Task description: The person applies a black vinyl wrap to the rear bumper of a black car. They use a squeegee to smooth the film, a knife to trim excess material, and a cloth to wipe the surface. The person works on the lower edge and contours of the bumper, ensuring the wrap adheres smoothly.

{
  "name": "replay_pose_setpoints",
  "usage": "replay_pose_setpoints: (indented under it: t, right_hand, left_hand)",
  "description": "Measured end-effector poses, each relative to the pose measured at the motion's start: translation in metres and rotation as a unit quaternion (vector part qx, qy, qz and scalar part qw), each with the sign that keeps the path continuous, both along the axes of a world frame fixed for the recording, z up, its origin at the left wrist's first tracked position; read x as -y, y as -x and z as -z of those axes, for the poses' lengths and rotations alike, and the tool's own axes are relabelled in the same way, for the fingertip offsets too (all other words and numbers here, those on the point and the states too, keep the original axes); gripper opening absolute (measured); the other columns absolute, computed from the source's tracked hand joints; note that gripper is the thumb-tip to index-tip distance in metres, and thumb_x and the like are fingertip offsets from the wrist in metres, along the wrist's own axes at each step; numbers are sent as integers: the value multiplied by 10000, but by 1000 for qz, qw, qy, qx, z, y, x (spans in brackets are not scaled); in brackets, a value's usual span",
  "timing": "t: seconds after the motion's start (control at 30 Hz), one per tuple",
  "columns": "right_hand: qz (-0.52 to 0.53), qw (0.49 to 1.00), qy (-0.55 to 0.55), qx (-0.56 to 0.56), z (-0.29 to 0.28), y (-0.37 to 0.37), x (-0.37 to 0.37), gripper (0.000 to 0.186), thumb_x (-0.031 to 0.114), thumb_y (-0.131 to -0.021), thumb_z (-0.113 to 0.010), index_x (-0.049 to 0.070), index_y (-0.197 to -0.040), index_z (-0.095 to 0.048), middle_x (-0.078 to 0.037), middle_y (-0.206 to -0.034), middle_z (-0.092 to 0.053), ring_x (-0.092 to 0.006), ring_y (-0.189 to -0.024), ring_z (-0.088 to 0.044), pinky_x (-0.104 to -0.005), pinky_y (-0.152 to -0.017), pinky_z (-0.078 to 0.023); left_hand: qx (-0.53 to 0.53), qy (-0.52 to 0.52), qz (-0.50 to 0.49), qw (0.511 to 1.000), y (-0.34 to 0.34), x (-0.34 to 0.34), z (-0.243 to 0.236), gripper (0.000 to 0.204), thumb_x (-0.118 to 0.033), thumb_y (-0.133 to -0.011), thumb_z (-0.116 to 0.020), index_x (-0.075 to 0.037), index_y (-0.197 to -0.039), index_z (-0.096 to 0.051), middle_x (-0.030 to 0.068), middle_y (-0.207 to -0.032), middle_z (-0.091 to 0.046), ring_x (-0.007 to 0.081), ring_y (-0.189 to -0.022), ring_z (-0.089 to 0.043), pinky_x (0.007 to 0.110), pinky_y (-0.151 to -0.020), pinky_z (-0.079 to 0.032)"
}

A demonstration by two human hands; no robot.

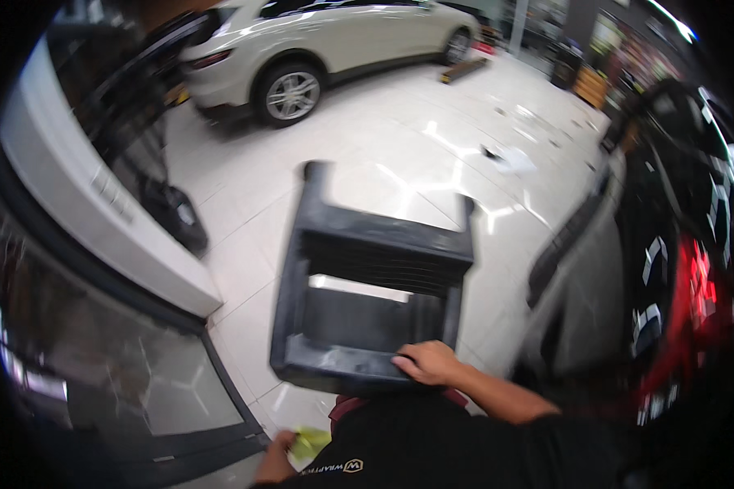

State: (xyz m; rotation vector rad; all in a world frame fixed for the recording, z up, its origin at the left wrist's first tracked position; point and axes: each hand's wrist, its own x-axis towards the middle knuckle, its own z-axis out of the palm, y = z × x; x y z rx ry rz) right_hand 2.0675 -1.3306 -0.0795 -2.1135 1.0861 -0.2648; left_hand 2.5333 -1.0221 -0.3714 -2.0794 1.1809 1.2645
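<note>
My right hand [429, 363] is closed over the near edge of a black plastic step stool [383, 232]. The stool is tilted in front of my body, with two stubby legs pointing away from me and a rectangular opening through its middle. Low at the left, my left hand [279, 458] has its fingers closed on a yellow-green cloth [310, 442]. Part of that hand is blurred, and the far ends of its fingers are hard to make out.
A white car [342, 41] stands across the glossy tiled floor [236, 196]. On the right is a dark car [669, 269] with a red tail light. A white pillar base and a dark-framed glass panel [139, 391] line the left. A white sheet [514, 160] lies on the floor.
</note>
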Motion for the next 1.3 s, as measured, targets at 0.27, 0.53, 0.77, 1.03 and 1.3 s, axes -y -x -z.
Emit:
replay_pose_setpoints:
  t: [0.27, 0.53, 0.77, 1.03, 1.3]
  right_hand:
    - [278, 960, -38, -20, 61, 41, 163, 401, 437, -949, -549, 67, -970, -701, -217, -882, -697, -418, -859, -669, -496, -778, -528]
    - [398, 909, -119, 17, 39, 100, 471, 469, 444, -969, -505, 17, -1023, -691, -256, -923, -690, -434, -930, -662, -504, -838, -510]
    - [571, 817, -61, 47, 134, 171, 618, 462, 408, -960, -538, -26, -950, -696, -265, -945, -680, -429, -927, -657, -472, -820, -501]
    - [806, 588, -68, 6, 204, 287, 770, 514, 429, -965, -518, -53, -916, -689, -291, -947, -670, -453, -962, -641, -471, -849, -483]
    - [940, 297, 23, 168, 232, 434, 880, 553, 394, -995, -458, -108, -1151, -630, -275, -1147, -649, -381, -1068, -616, -419, -935, -445]
  left_hand:
    - [34, 147, -193, 969, -32, 432, -77, 401, -332, -865, -603, 47, -945, -710, 201, -860, -726, 325, -753, -708, 450, -692, -549]
    - [1, 102, 210, 972, -54, 644, -13, 394, -406, -967, -465, -81, -973, -686, 139, -790, -696, 277, -589, -680, 418, -543, -537]
    - [-50, 72, 215, 973, 6, 851, -2, 445, -421, -960, -479, -30, -952, -693, 171, -865, -704, 318, -720, -682, 440, -663, -531]
    - [-49, 88, 385, 917, 37, 1237, 19, 509, -437, -951, -495, 28, -928, -701, 207, -951, -714, 365, -870, -685, 466, -801, -524]
    - [-126, 207, 73, 967, 274, 1617, -37, 254, -156, -790, -674, 83, -868, -638, 172, -791, -665, 255, -652, -646, 391, -538, -501]
